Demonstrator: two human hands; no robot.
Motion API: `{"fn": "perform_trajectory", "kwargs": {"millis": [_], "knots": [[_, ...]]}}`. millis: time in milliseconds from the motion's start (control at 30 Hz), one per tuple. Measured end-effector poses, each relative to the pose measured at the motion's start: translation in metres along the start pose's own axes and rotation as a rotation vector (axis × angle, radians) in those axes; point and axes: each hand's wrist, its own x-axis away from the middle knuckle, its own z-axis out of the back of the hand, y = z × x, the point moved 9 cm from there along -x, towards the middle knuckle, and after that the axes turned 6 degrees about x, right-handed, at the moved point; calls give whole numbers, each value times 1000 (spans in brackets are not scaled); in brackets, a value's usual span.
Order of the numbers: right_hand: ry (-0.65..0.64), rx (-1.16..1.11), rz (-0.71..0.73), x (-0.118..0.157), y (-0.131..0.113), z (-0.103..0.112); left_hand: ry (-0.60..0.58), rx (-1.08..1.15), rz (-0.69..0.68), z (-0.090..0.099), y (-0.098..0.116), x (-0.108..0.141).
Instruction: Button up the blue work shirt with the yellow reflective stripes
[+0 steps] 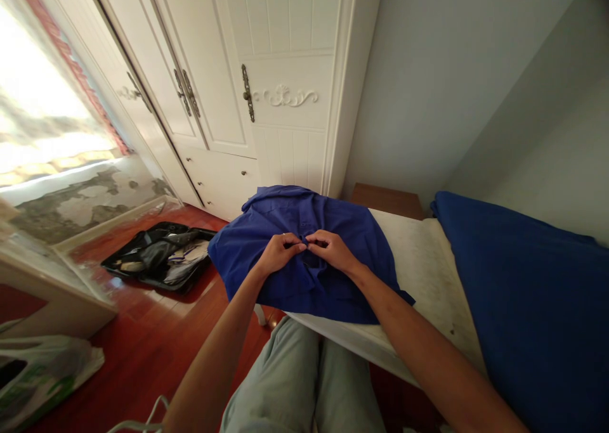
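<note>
A blue garment, which looks like a shirt point(266, 230), lies spread over the end of a white board or bench, its edges hanging over the side. My left hand point(281, 253) pinches the cloth near the middle of the shirt, thumb and fingers together. Right beside it my right hand point(332, 249) pinches the same part, the two sets of fingertips almost touching. A small fold of the cloth rises between them. Whether a button sits in the fingers is too small to tell.
The white surface point(428, 274) runs right to a folded dark blue cloth point(528, 306). A white wardrobe point(290, 141) stands behind, with a brown wooden box point(386, 200) beside it. On the red floor lie an open black suitcase point(159, 255) and a plastic bag point(52, 369).
</note>
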Motion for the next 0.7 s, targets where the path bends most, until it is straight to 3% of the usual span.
{"fn": "perform_trajectory", "kwargs": {"millis": [333,700], "knots": [[54,59,97,1,-15,5,-48,2,-63,-4,0,-1],[-6,-1,29,1,3,5,-91,-80,-51,-12,5,2]]}}
